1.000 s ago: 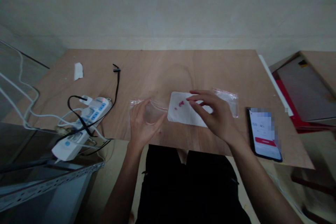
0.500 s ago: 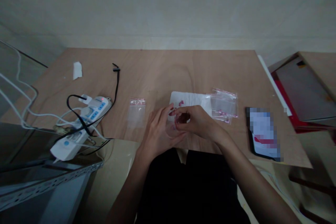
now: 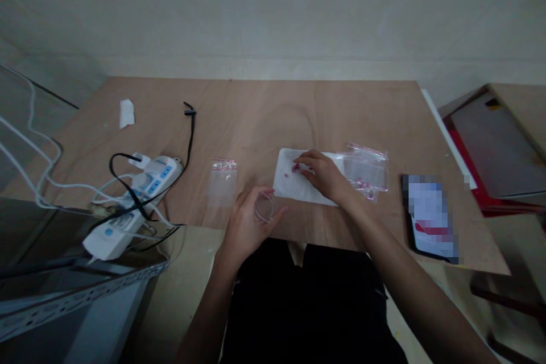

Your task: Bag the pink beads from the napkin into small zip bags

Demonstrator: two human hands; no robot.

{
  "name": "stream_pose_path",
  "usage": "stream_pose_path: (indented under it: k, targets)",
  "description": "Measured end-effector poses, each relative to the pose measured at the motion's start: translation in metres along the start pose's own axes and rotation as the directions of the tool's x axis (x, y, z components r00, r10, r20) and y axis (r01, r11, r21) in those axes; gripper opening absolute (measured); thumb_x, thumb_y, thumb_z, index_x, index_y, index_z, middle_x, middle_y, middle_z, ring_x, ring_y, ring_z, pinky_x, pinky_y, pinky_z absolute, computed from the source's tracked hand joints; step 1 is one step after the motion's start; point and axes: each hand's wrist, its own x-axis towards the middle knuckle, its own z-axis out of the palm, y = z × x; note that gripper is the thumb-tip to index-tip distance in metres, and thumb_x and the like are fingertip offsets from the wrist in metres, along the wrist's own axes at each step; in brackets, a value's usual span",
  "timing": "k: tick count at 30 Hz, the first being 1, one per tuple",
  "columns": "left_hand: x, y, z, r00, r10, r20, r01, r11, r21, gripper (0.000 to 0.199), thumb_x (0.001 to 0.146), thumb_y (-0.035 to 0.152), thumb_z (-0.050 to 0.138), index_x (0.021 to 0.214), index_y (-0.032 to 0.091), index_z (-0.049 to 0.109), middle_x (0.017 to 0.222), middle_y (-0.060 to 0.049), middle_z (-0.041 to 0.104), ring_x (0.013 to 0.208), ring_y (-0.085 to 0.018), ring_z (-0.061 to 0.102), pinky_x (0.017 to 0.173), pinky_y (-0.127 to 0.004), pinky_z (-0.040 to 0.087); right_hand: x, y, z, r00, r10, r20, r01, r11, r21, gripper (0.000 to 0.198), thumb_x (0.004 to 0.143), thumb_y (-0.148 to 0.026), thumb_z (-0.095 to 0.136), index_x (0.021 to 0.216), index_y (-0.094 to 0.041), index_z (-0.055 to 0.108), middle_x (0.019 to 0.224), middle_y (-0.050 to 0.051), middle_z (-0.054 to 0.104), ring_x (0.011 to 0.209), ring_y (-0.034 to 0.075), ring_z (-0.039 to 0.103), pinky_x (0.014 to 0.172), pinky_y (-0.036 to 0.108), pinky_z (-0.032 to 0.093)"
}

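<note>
My left hand (image 3: 245, 219) is curled round a small clear zip bag (image 3: 264, 208), whose pinkish mouth is spread into a round opening. The hand is low over the table's front edge. Over a white sheet (image 3: 290, 186), the fingertips of my right hand (image 3: 321, 173) come together on small dark-red pieces; how many they grip cannot be made out. One loose red piece (image 3: 286, 175) lies on the sheet just left of those fingers. Another clear zip bag (image 3: 223, 182) lies flat to the left of my left hand.
Several clear zip bags with red edges (image 3: 365, 168) overlap the sheet's right end. A phone (image 3: 430, 219) lies at the right of the table. On the left, a white power strip (image 3: 139, 205) is tangled with cables. A white scrap (image 3: 127, 114) lies at the back left.
My right hand has left the bag's mouth and moved up and forward onto the sheet. My left hand, still holding the bag, has shifted left and slightly towards me.
</note>
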Motion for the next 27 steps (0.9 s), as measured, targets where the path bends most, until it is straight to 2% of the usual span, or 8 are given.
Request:
stream_pose_path:
  k: [4,7,13,19,21,24,26,27]
  targets:
    - [0.0,0.0,0.0,1.0,-0.014,0.019,0.014,1.0,-0.017,0.029,0.078,0.034,0.073,0.099,0.02,0.06,0.094,-0.006,0.07,0.089,-0.021,0.068,0.078,-0.036,0.057,0.011,0.005,0.012,0.999,-0.009,0.043,0.011,0.999,-0.053,0.022,0.084,-0.009,0.056,0.09,-0.019,0.076,0.099,0.011,0.071,0.094,0.022,0.066,0.088,0.036,0.052]
    - [-0.001,-0.001,-0.001,1.0,-0.021,0.021,0.021,1.0,-0.014,0.028,0.078,0.033,0.073,0.099,0.02,0.06,0.094,-0.006,0.07,0.088,-0.021,0.068,0.078,-0.036,0.057,0.011,0.004,0.015,0.999,0.01,0.052,-0.006,0.996,-0.09,0.023,0.088,-0.012,0.054,0.09,-0.017,0.077,0.099,0.013,0.071,0.095,0.024,0.066,0.087,0.036,0.051]
    - [-0.001,-0.005,-0.003,0.999,-0.024,0.024,0.024,1.0,0.0,0.025,0.078,0.032,0.072,0.098,0.02,0.06,0.093,-0.005,0.07,0.086,-0.021,0.068,0.077,-0.037,0.057,0.007,0.001,0.011,0.997,0.055,0.06,-0.046,0.989,-0.142,0.024,0.089,-0.01,0.052,0.094,-0.011,0.075,0.1,0.017,0.071,0.092,0.025,0.067,0.084,0.036,0.05]
    - [0.002,-0.005,0.003,0.999,-0.044,-0.001,0.044,0.999,-0.031,0.028,0.077,0.033,0.072,0.097,0.021,0.059,0.093,-0.005,0.07,0.087,-0.021,0.068,0.078,-0.037,0.056,0.009,0.0,0.001,0.996,0.082,0.029,-0.079,0.99,-0.114,0.019,0.083,-0.006,0.058,0.086,-0.014,0.075,0.091,0.013,0.073,0.082,0.022,0.069,0.078,0.033,0.052]
    - [0.003,-0.006,0.007,0.998,-0.059,-0.014,0.058,0.997,-0.048,0.029,0.076,0.034,0.072,0.098,0.021,0.057,0.092,-0.005,0.068,0.086,-0.021,0.067,0.077,-0.036,0.055,0.004,-0.009,-0.006,0.996,0.089,0.003,-0.089,0.992,-0.086,0.018,0.081,-0.007,0.06,0.087,-0.015,0.075,0.088,0.01,0.073,0.077,0.019,0.069,0.074,0.031,0.054]
    - [0.006,-0.002,0.011,0.998,-0.062,-0.026,0.06,0.994,-0.089,0.032,0.076,0.033,0.072,0.099,0.021,0.054,0.089,-0.004,0.066,0.082,-0.019,0.066,0.075,-0.034,0.055,-0.01,-0.038,-0.021,0.995,0.07,-0.075,-0.067,0.997,0.035,0.015,0.084,-0.013,0.062,0.091,-0.016,0.074,0.086,0.007,0.074,0.073,0.016,0.068,0.069,0.027,0.055]
    - [0.01,0.004,0.014,0.998,-0.053,-0.019,0.05,0.989,-0.137,0.033,0.075,0.03,0.071,0.101,0.022,0.052,0.088,-0.003,0.065,0.082,-0.019,0.066,0.075,-0.034,0.054,-0.022,-0.064,-0.032,0.991,0.014,-0.135,0.016,0.977,0.214,0.012,0.084,-0.016,0.063,0.09,-0.018,0.074,0.084,0.005,0.074,0.072,0.015,0.068,0.066,0.026,0.055]
    - [0.012,0.008,0.014,0.999,-0.043,-0.013,0.041,0.985,-0.168,0.034,0.074,0.029,0.07,0.101,0.022,0.051,0.089,-0.003,0.065,0.082,-0.019,0.066,0.075,-0.035,0.054,-0.027,-0.076,-0.037,0.992,-0.02,-0.128,0.055,0.959,0.278,0.012,0.084,-0.016,0.064,0.09,-0.018,0.074,0.085,0.004,0.074,0.073,0.014,0.069,0.066,0.025,0.055]
